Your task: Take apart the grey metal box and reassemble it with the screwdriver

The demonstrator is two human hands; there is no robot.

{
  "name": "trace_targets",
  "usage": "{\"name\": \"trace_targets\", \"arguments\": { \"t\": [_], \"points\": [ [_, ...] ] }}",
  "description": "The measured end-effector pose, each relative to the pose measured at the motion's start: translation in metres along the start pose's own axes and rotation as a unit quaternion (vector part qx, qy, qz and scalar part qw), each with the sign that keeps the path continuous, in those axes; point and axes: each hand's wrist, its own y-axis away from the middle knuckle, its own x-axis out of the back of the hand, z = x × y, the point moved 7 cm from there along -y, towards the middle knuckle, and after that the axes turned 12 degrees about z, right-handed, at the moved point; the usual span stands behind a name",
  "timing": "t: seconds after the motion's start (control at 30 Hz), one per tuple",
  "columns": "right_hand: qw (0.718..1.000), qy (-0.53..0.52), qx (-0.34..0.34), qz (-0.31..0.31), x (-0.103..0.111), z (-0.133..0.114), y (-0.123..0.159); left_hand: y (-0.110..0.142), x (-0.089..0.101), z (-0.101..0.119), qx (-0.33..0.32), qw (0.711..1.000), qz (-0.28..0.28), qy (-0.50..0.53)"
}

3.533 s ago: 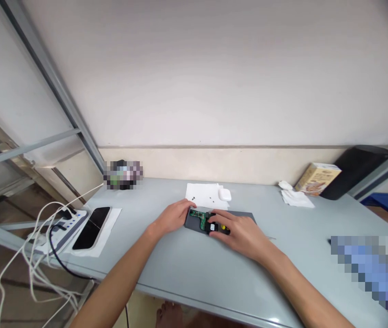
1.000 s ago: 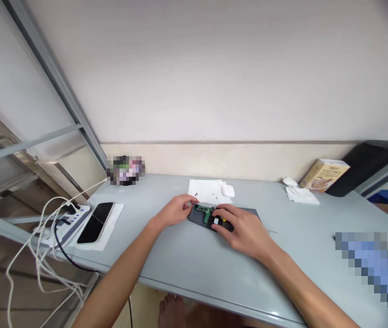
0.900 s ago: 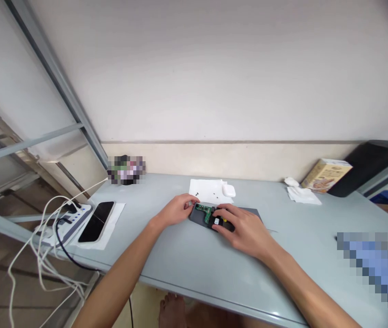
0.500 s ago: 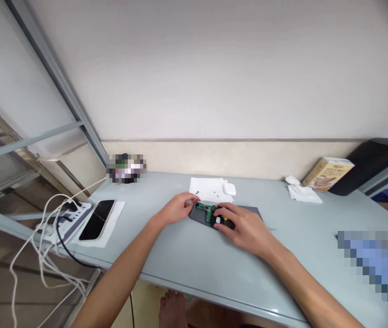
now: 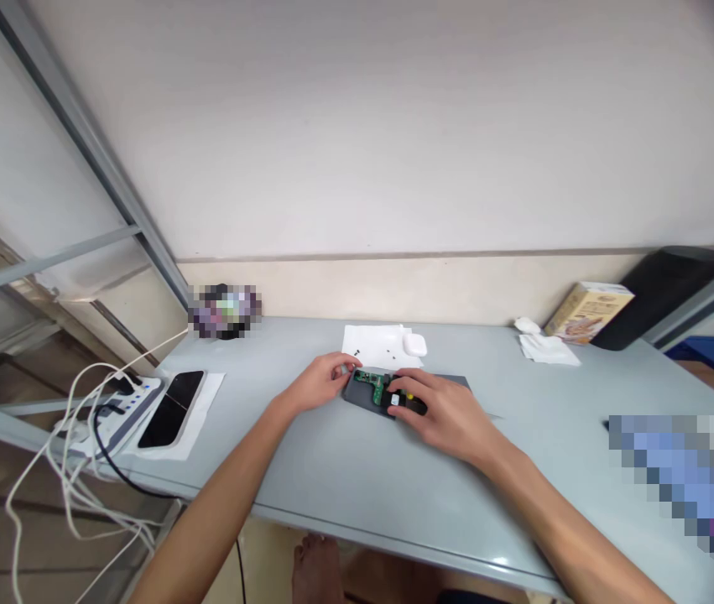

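A small green circuit board (image 5: pixel 377 389) lies on a flat dark grey piece (image 5: pixel 357 393) in the middle of the table, joined to or touching a black part (image 5: pixel 395 399) with a white label. My left hand (image 5: pixel 326 379) is at the left end of the board, thumb and fingertips pinched together; what lies between them is too small to make out. Over the black part, my right hand (image 5: pixel 441 411) curls its fingers on the far side and its thumb on the near side, gripping it. The palm hides the right part of it.
White paper (image 5: pixel 372 342) with several tiny dark bits and a white rounded case (image 5: pixel 415 345) lie behind. At left are a phone (image 5: pixel 173 408) and a power strip (image 5: pixel 121 419) with tangled cables. A yellow box (image 5: pixel 589 312) and crumpled tissue (image 5: pixel 549 349) stand at right.
The whole view has shifted slightly. Both hands keep nearly the same places on the circuit board and black part, with only small finger movements.
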Motion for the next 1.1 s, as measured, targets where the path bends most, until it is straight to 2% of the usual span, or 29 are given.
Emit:
{"name": "trace_targets", "arguments": {
  "t": [0.27, 0.53, 0.87, 1.1],
  "points": [
    [0.999, -0.043, -0.004, 0.022, 0.008, -0.004, -0.002, 0.0, 0.0, 0.005, 0.0, 1.0, -0.004, 0.009],
    [1.0, -0.007, 0.028, -0.013, -0.005, -0.001, 0.002, -0.001, 0.001, 0.0, 0.003, 1.0, 0.013, -0.004],
    [0.998, -0.031, 0.003, 0.046, 0.005, -0.003, -0.001, -0.001, 0.0, 0.001, 0.014, 1.0, 0.002, 0.011],
    [0.999, 0.027, 0.035, -0.007, -0.008, -0.001, 0.001, -0.001, -0.001, -0.003, -0.004, 1.0, 0.009, 0.003]
  ]
}}
